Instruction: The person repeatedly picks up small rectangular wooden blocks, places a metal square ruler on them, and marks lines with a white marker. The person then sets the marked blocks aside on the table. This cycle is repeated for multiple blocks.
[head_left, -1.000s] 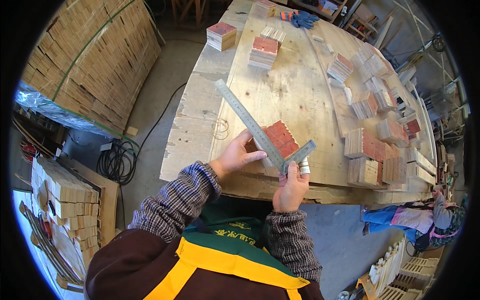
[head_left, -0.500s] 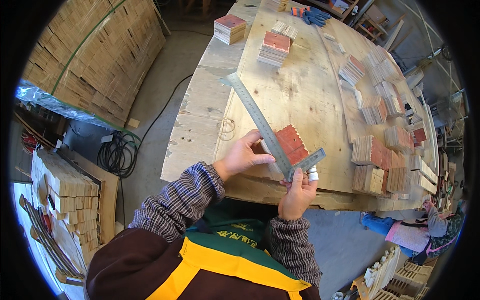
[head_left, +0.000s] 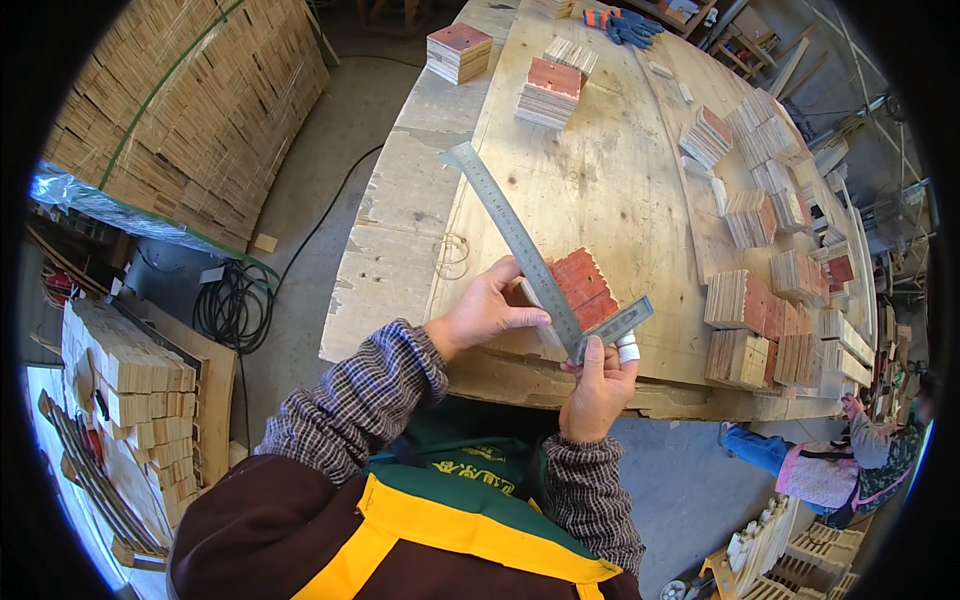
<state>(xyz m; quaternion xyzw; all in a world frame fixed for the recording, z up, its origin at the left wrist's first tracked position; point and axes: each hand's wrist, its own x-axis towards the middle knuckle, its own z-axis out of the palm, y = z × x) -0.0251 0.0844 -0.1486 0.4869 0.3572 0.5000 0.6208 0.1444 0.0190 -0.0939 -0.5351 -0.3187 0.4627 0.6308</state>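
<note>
A steel try square (head_left: 515,235) lies across a plywood block (head_left: 577,285) with a red top face and ragged edges. Its long graduated blade points away to the upper left, and its short stock (head_left: 620,322) runs along the block's near right side. My right hand (head_left: 597,392) pinches the square at its corner, thumb on top; a white wrap covers one fingertip. On the block's left side, my left hand (head_left: 487,312) grips it, thumb stretched toward the blade. Its other fingers are partly hidden behind block and blade.
Red-topped plywood stacks (head_left: 548,92) stand on the wooden table (head_left: 600,190), more along its right side (head_left: 740,300). Work gloves (head_left: 622,27) lie at the far end. Wrapped timber (head_left: 190,110) and a coiled cable (head_left: 235,305) are left. Another person (head_left: 820,470) is at lower right.
The hands, square and block hold almost the same place. The person at the right has shifted slightly.
</note>
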